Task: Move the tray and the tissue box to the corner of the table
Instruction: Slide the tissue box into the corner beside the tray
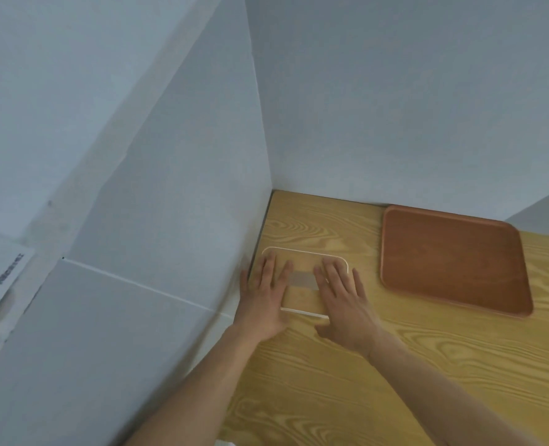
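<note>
At the far left, a white wall panel [112, 220] rises beside the wooden table [395, 365], with a strip of printed paper [8, 268] at about nine o'clock in the view. Your left hand [262, 297] lies flat, fingers spread wide, on the left end of the tissue box [302, 284], gripping nothing, its outer edge close to the wall panel. The tissue box, its top grained like the table, edged in white and showing a grey slot at its middle, sits on the table just beside the left wall, at roughly seven o'clock from the table's far-left corner and a little short of it. Your right hand [344, 300] rests palm down at three o'clock of your left hand, fingers splayed over the right end of the box, thumb reaching down past its near edge; it too is flat and clasps nothing. Farther right, at about two o'clock from your hands, the reddish-brown tray [453, 262] lies flat and bare on the table, its far edge close to the back wall [395, 107], well apart from the tissue box.
</note>
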